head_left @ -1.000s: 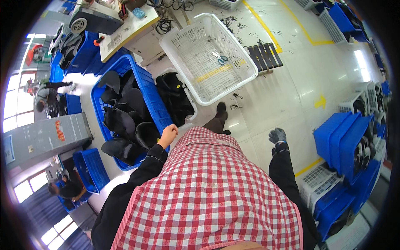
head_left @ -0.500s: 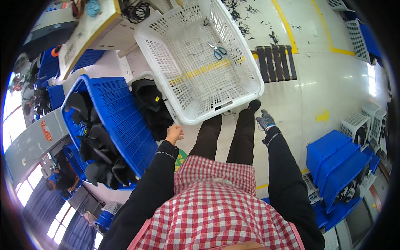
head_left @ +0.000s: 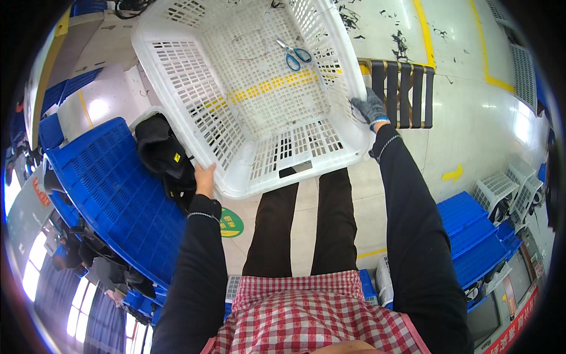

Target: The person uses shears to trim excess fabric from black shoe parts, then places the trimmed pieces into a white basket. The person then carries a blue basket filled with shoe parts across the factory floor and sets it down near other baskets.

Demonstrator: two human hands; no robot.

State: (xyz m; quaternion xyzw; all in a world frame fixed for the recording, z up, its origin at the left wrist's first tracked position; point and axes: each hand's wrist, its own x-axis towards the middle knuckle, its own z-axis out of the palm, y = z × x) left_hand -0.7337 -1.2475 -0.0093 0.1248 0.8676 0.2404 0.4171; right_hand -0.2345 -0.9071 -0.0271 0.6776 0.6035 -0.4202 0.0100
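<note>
A large white plastic basket stands in front of my legs. Blue-handled scissors lie inside it on the perforated bottom. My bare left hand is closed on the rim near the basket's near left corner. On the right side, my right hand, in a grey glove, grips the rim; its fingertips are partly hidden behind the edge. Black moulded pieces, one with a yellow tag, rest in a light-coloured container just left of the basket, near my left hand.
A tall blue crate leans at the left. A low stool with dark straps stands right of the basket. Black scraps litter the floor near yellow lines. Blue crates and white baskets are stacked at the right.
Both hands have moved onto the basket's rim and closed on it. The basket now appears nearer and further left in view, and my feet no longer show beyond its near edge.
</note>
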